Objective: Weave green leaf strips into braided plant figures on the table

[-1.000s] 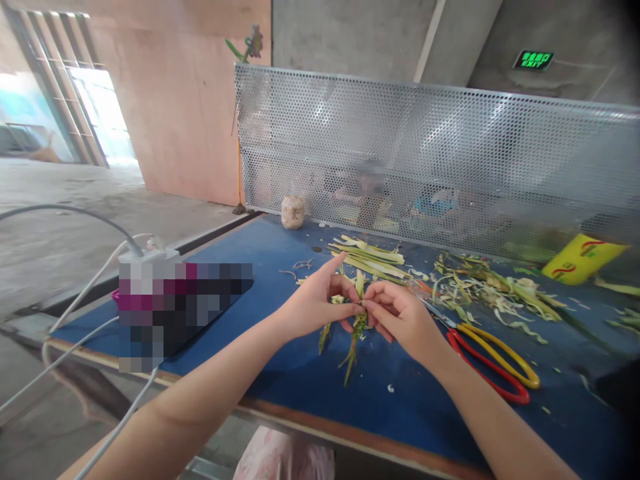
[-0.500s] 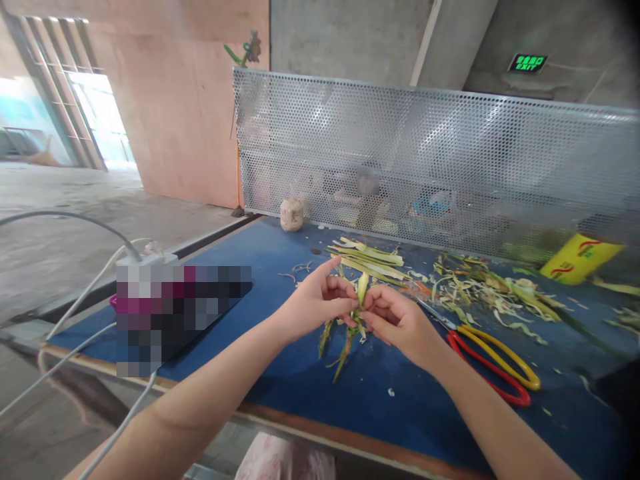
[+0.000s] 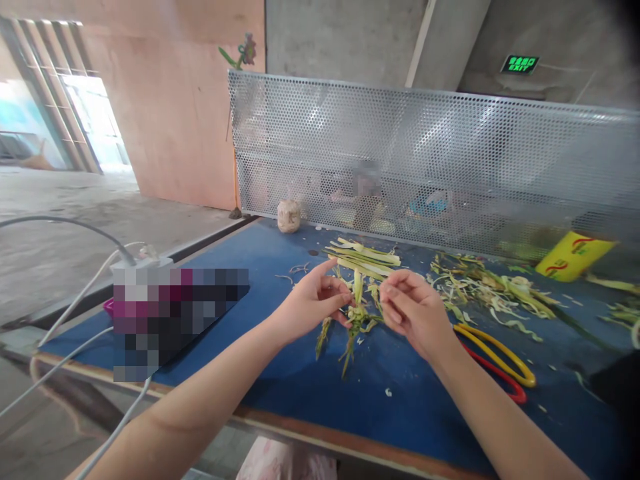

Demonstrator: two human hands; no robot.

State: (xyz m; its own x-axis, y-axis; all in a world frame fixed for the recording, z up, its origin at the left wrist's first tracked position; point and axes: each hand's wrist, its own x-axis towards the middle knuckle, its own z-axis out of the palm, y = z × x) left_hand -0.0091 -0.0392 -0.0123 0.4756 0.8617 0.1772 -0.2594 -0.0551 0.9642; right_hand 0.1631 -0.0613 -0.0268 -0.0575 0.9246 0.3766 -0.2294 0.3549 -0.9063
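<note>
My left hand (image 3: 317, 300) is closed, its thumb and fingers pinching a small bundle of green and pale leaf strips (image 3: 357, 317). A pale piece stands up from the bundle, and frayed ends hang toward the blue table top (image 3: 295, 360). Just right of it, my right hand (image 3: 417, 313) is closed with its fingertips together. Thin greenish strips lie by those fingertips; whether they are pinched is not clear. Scissors with one yellow and one red handle (image 3: 500, 357) lie beside my right wrist, their blades hidden behind the hand.
Long leaf strips (image 3: 363, 257) lie beyond my hands, with a heap of shredded scraps (image 3: 485, 287) to the right. A yellow packet (image 3: 575, 257) stands near the perforated metal screen (image 3: 425, 133). At left are a white plug block with cables (image 3: 143, 270) and a blurred-out item.
My right hand has drawn away from the bundle to the right, opening a gap between the hands. My left hand keeps hold of the bundle. The view has shifted slightly.
</note>
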